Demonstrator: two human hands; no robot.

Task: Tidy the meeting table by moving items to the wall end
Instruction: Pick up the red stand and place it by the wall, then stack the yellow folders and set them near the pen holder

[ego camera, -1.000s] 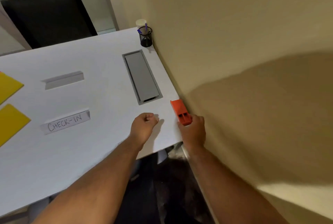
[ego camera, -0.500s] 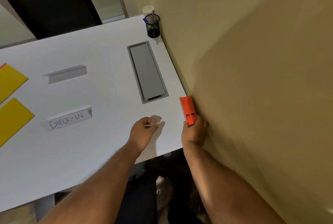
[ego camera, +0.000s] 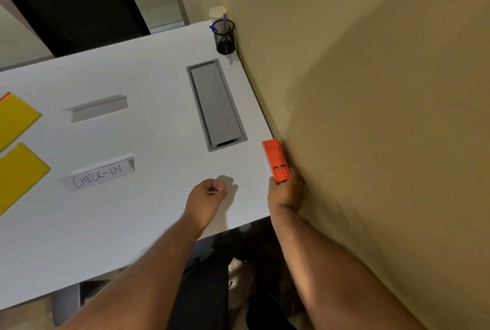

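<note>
- Head view: the right hand (ego camera: 285,193) gripped the near end of an orange stapler (ego camera: 275,161), its fingers curled round that end. The stapler lay lengthwise along the right edge of the white table (ego camera: 148,223), just beside the beige wall (ego camera: 371,90), close to the near corner.
- The left hand (ego camera: 205,201) hovered above or rested on the tabletop, which of the two could not be told, left of the stapler and apart from it; its fingers were curled in with the thumb against them, and nothing showed inside.
- A grey cable hatch (ego camera: 216,104) was set into the table near the wall, between the stapler and a black mesh pen cup (ego camera: 225,37) standing in the far corner with a white paper cup (ego camera: 217,13) behind it.
- Farther left stood a folded card reading "CHECK-IN" (ego camera: 99,174), a blank folded card (ego camera: 98,108) beyond it, and two yellow sheets (ego camera: 18,144) at the left edge.
- A black chair (ego camera: 74,6) stood past the far side.
</note>
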